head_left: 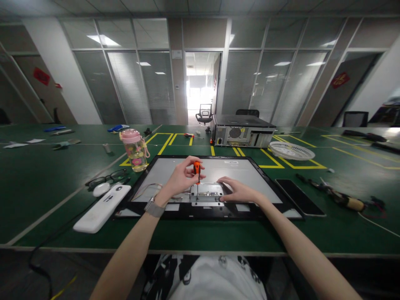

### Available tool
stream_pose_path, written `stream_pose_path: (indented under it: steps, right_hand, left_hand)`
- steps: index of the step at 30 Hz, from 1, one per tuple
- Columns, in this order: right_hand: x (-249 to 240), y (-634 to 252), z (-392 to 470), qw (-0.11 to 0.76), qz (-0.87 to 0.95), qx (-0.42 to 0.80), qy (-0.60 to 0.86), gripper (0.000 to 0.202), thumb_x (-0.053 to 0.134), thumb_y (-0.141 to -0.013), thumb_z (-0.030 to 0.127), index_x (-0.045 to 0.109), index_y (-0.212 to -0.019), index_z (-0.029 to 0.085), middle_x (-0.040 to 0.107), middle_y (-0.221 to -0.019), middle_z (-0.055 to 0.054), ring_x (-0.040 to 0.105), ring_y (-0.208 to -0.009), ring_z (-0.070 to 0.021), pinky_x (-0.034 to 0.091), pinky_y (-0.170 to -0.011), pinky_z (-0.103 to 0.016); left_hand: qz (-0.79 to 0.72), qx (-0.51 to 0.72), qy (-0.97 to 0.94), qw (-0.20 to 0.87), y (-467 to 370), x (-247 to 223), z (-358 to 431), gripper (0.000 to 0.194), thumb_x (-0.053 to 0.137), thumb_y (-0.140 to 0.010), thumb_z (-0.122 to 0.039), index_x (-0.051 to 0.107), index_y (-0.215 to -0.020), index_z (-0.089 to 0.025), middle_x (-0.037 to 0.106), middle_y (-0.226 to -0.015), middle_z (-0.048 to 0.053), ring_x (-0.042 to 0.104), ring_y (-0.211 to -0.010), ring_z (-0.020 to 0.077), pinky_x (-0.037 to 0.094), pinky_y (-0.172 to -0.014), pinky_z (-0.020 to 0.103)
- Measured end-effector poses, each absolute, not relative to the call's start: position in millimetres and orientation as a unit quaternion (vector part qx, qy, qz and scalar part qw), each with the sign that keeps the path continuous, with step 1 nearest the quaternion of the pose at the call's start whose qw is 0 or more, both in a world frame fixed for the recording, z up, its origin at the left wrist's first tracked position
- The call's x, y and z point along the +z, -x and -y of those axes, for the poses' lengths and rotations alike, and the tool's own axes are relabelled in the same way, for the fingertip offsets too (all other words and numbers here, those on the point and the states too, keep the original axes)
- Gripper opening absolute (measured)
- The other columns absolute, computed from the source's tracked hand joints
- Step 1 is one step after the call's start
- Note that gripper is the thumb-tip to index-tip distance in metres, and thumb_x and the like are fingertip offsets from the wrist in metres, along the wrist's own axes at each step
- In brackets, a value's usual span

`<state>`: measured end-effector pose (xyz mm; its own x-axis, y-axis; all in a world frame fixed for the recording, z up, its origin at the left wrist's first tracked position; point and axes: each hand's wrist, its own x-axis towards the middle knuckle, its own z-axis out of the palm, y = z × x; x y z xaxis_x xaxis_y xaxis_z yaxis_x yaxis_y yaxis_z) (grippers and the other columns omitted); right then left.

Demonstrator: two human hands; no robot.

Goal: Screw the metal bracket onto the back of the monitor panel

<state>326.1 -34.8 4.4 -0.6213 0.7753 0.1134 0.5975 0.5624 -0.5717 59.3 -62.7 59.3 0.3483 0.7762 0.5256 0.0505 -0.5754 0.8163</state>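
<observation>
My left hand (184, 177) is closed around the orange and black handle of a screwdriver (196, 167). The screwdriver stands nearly upright, its shaft reaching down to a silver metal bracket (204, 191). On the right side of that bracket, my right hand (239, 191) grips the edge between thumb and fingers. The bracket sits at the near edge of a flat display panel (250, 173) with a grey back and black frame, lying on the green table. Thin wires (146, 189) run across the panel left of the bracket.
Left of the panel are a white device (103, 208), glasses (106, 179) and a pink-lidded bottle (134, 154). To the right lie a black phone-like slab (300, 198) and a cable bundle (340, 196). A computer case (243, 129) and white basket (292, 151) stand behind.
</observation>
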Motion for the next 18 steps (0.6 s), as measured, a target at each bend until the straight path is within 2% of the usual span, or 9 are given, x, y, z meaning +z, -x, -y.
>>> stream_pose_path:
  steps: [3,6,10,13,15,18]
  right_hand:
    - [6.2,-325.4,36.4,0.18,0.865,0.252,0.395,0.064,0.074,-0.073,0.048,0.057,-0.128,0.018,0.057,-0.131,-0.012,0.055,-0.117,-0.0308,0.041,-0.104,-0.044]
    - [6.5,-325.3,36.7,0.181,0.864,0.255,0.395,0.065,0.074,-0.074,0.049,0.056,-0.128,0.019,0.056,-0.133,-0.012,0.055,-0.119,-0.0306,0.041,-0.105,-0.044]
    - [4.6,-326.2,35.4,0.181,0.865,0.255,0.392,0.066,0.074,-0.073,0.049,0.056,-0.128,0.018,0.055,-0.134,-0.012,0.054,-0.119,-0.0309,0.04,-0.105,-0.044]
    - [2.6,-327.0,34.3,0.187,0.865,0.258,0.388,0.065,0.074,-0.073,0.049,0.056,-0.128,0.019,0.055,-0.133,-0.011,0.055,-0.119,-0.0306,0.04,-0.105,-0.044]
    - [1.8,-327.3,34.0,0.19,0.864,0.258,0.389,0.065,0.074,-0.073,0.049,0.056,-0.128,0.019,0.056,-0.132,-0.011,0.054,-0.119,-0.0305,0.04,-0.106,-0.044]
    - [1.3,-327.4,33.9,0.191,0.863,0.258,0.391,0.066,0.075,-0.072,0.049,0.057,-0.128,0.02,0.056,-0.131,-0.011,0.055,-0.119,-0.0303,0.04,-0.106,-0.044]
  left_hand:
    - [-0.276,0.489,-0.738,0.375,-59.4,60.6,65.1,0.03,0.065,-0.079,-0.018,0.052,-0.106,-0.02,0.059,-0.108,0.004,0.072,-0.074,0.0132,0.062,-0.065,0.026]
    - [-0.29,0.491,-0.753,0.328,-59.7,57.9,62.9,0.032,0.064,-0.08,-0.019,0.055,-0.111,-0.02,0.059,-0.101,0.003,0.07,-0.072,0.0117,0.061,-0.062,0.022]
    - [-0.326,0.517,-0.783,0.119,-62.2,51.6,60.7,0.032,0.068,-0.082,-0.024,0.061,-0.113,-0.021,0.062,-0.09,0.001,0.064,-0.072,0.0103,0.058,-0.061,0.019]
    - [-0.308,0.541,-0.783,-0.004,-65.7,50.6,64.4,0.025,0.058,-0.091,-0.026,0.062,-0.114,-0.019,0.066,-0.097,0.005,0.064,-0.086,0.0146,0.058,-0.072,0.025]
    - [-0.284,0.556,-0.781,-0.02,-68.8,52.1,67.9,0.024,0.047,-0.096,-0.021,0.064,-0.113,-0.018,0.068,-0.102,0.008,0.064,-0.096,0.0168,0.055,-0.084,0.03]
    - [-0.286,0.581,-0.762,0.021,-73.5,54.6,71.2,0.019,0.053,-0.094,-0.022,0.068,-0.105,-0.019,0.068,-0.094,0.006,0.064,-0.088,0.0157,0.053,-0.08,0.029]
